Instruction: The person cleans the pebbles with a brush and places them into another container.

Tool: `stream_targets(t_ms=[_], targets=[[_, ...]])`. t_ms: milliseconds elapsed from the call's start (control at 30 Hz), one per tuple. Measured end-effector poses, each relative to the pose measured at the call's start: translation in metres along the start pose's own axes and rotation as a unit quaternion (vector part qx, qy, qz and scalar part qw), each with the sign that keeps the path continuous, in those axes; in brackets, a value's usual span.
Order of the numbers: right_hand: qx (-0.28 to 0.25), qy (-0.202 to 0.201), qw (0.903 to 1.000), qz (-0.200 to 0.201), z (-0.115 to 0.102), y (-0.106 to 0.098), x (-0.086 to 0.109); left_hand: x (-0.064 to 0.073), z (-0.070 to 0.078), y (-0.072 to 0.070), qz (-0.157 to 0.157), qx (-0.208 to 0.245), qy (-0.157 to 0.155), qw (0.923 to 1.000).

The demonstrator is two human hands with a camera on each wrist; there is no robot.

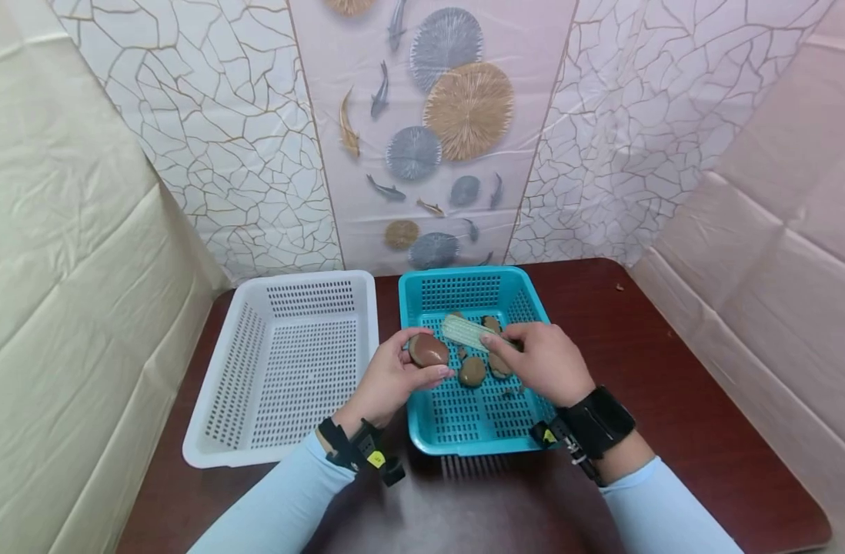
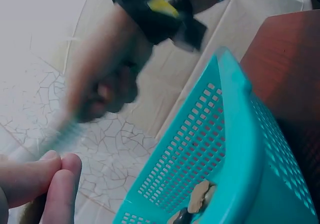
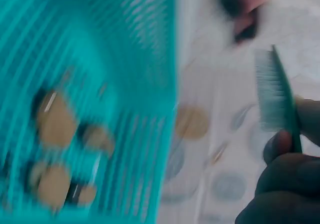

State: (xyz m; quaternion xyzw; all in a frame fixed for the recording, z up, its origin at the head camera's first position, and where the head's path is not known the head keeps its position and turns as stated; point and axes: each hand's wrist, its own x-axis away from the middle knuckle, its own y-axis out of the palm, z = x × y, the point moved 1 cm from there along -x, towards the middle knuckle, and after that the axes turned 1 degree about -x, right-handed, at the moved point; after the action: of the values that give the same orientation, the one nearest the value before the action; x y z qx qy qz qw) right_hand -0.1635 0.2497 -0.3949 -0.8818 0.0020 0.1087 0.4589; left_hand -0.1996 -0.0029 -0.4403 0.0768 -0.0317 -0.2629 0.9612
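In my left hand (image 1: pixel 388 378) I grip a smooth brown stone (image 1: pixel 428 351), which looks wet and shiny, over the left side of a turquoise basket (image 1: pixel 478 448). My right hand (image 1: pixel 552 365) holds a green brush (image 1: pixel 462 332) by one end. Its pale bristles (image 3: pixel 269 92) point toward the left hand, a small gap away from the stone. Several stones coated in tan mud (image 1: pixel 472 372) lie on the basket floor below both hands. Only a dark edge of the held stone (image 2: pixel 33 211) shows behind the fingers in the left wrist view. Motion blurs the right hand there.
A white perforated basket (image 1: pixel 370 315) stands to the left on the dark red-brown table (image 1: pixel 672 385). Small mud crumbs (image 1: pixel 509 393) lie in the turquoise basket, and one bit (image 1: pixel 619 287) sits at the table's back right. Cloth-covered walls close in the back and sides.
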Motion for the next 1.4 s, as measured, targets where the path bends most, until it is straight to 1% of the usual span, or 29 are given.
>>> stream_targets(t_ms=[67,100,133,167,233,300,333,367,433,467,500,533,600,633,700,733,767,833,867,933,1000,1067,1100,1167,1233,1267,1333,1400], targets=[[-0.047,-0.007,0.9984,-0.031,-0.004,0.002,-0.001,0.000,0.000,0.000,-0.002,-0.002,0.003,1.0000],[-0.057,-0.009,0.9975,-0.040,-0.005,0.003,-0.001,0.000,0.000,0.001,-0.002,-0.002,0.002,1.0000],[-0.049,-0.009,0.9979,-0.042,-0.005,0.004,-0.002,0.000,-0.001,0.001,-0.001,-0.005,0.001,1.0000],[-0.031,-0.009,0.9988,-0.037,-0.005,0.005,-0.001,-0.001,-0.002,0.001,-0.003,-0.008,0.000,1.0000],[0.018,-0.011,0.9998,-0.008,-0.003,0.006,-0.001,-0.001,-0.003,0.001,-0.002,-0.013,-0.004,0.9999],[0.035,-0.018,0.9989,0.025,-0.002,0.005,0.000,0.000,-0.004,0.000,-0.001,-0.011,-0.008,0.9999],[0.030,-0.024,0.9986,0.036,-0.002,0.004,0.000,-0.001,-0.004,0.000,0.000,-0.007,-0.010,0.9999],[0.009,-0.031,0.9989,0.034,-0.004,0.004,0.001,0.000,-0.004,0.000,-0.001,-0.003,-0.012,0.9999],[-0.031,-0.046,0.9983,0.018,-0.008,0.005,0.001,-0.001,-0.002,0.001,-0.003,0.002,-0.016,0.9999],[-0.042,-0.047,0.9980,0.009,-0.009,0.006,0.000,-0.001,-0.001,0.001,-0.005,0.004,-0.017,0.9998],[-0.038,-0.044,0.9983,0.006,-0.010,0.007,0.000,-0.002,0.000,0.002,-0.004,0.000,-0.017,0.9998],[-0.019,-0.041,0.9989,0.011,-0.010,0.007,-0.001,-0.002,0.001,0.002,-0.003,-0.007,-0.015,0.9999],[0.034,-0.037,0.9980,0.037,-0.006,0.007,-0.003,-0.003,0.002,0.002,-0.001,-0.025,-0.006,0.9997],[0.051,-0.034,0.9967,0.053,-0.005,0.006,-0.004,-0.003,0.002,0.002,0.003,-0.036,0.001,0.9993],[0.050,-0.033,0.9948,0.082,-0.006,0.002,-0.004,-0.004,0.003,0.001,0.015,-0.069,0.023,0.9972],[0.037,-0.041,0.9948,0.085,-0.007,0.001,-0.004,-0.004,0.003,0.000,0.020,-0.088,0.037,0.9952],[0.016,-0.048,0.9958,0.077,-0.009,0.001,-0.004,-0.004,0.004,-0.001,0.024,-0.105,0.050,0.9929],[-0.024,-0.054,0.9971,0.047,-0.012,0.002,-0.004,-0.004,0.005,-0.001,0.038,-0.139,0.072,0.9870],[-0.031,-0.051,0.9975,0.036,-0.013,0.003,-0.004,-0.003,0.006,-0.001,0.045,-0.152,0.080,0.9841],[-0.004,-0.042,0.9985,0.036,-0.011,0.003,-0.004,-0.003,0.006,-0.002,0.057,-0.166,0.083,0.9810],[0.026,-0.027,0.9976,0.058,-0.007,0.002,-0.004,-0.002,0.005,-0.003,0.063,-0.157,0.075,0.9828],[0.023,-0.025,0.9966,0.075,-0.007,0.000,-0.003,-0.002,0.004,-0.003,0.068,-0.140,0.066,0.9856],[0.016,-0.031,0.9967,0.073,-0.007,0.000,-0.003,-0.002,0.003,-0.004,0.069,-0.131,0.063,0.9869],[-0.006,-0.040,0.9977,0.054,-0.008,0.001,-0.003,-0.002,0.003,-0.004,0.067,-0.110,0.061,0.9897],[-0.009,-0.042,0.9980,0.047,-0.009,0.003,-0.003,-0.004,0.003,-0.005,0.068,-0.085,0.054,0.9925],[0.003,-0.041,0.9978,0.052,-0.008,0.004,-0.003,-0.004,0.003,-0.005,0.069,-0.064,0.046,0.9945],[0.025,-0.040,0.9960,0.077,-0.006,0.006,-0.002,-0.005,0.002,-0.005,0.062,-0.015,0.025,0.9977],[0.012,-0.053,0.9938,0.097,-0.006,0.007,0.000,-0.005,0.001,-0.005,0.057,0.049,-0.001,0.9972]])
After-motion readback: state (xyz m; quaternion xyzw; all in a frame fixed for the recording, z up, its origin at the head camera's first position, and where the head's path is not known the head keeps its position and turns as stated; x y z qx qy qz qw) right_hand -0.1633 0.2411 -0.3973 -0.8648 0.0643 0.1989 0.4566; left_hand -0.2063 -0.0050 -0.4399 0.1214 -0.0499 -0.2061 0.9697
